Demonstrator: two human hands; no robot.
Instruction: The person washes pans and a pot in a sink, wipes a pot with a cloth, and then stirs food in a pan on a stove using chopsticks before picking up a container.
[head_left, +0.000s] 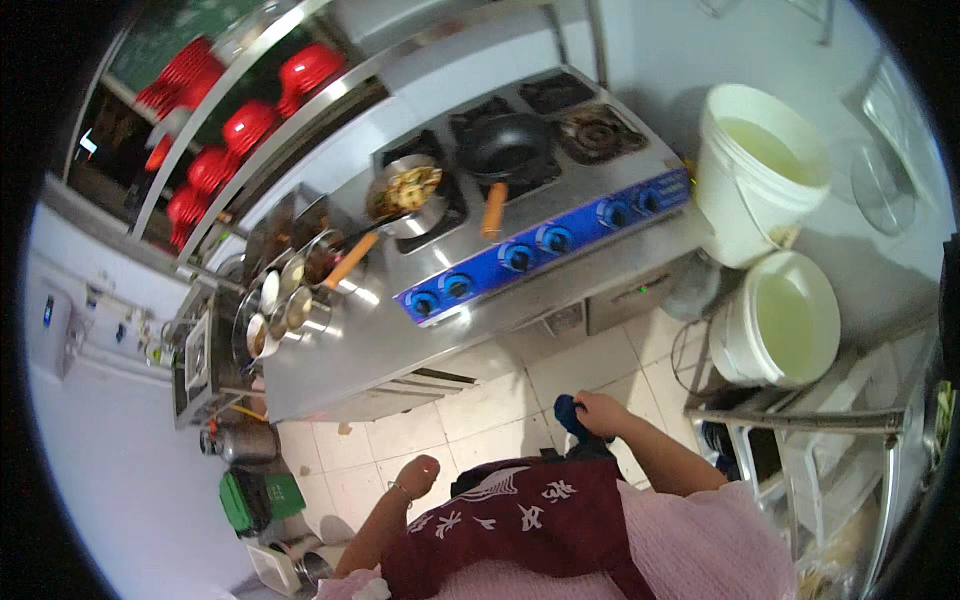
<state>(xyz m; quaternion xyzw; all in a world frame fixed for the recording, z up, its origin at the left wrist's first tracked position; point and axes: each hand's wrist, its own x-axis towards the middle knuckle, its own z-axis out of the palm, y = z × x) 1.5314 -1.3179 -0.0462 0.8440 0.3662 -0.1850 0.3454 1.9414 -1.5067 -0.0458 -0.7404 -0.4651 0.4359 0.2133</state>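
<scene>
My left hand (417, 476), with a bracelet at its wrist, hangs loosely curled over the tiled floor to the left of my maroon apron (517, 517). Nothing shows in it. To the right, my right hand (600, 415) is curled too, against a dark blue item (568, 412), perhaps a shoe below or a cloth; I cannot tell whether it holds this. Before me stands a steel gas stove (450, 262) with a blue knob panel. On it sit a pot of cooked food (409, 191) and a black frying pan (510, 142), each with a wooden handle.
Bowls and pots (300, 304) crowd the counter's left end. Red bowls (251, 127) fill the shelf above. Two white buckets of liquid (731, 169) (727, 349) stand at right, beside a metal rack (795, 420). A gas cylinder (244, 444) and green bin (283, 495) are at left.
</scene>
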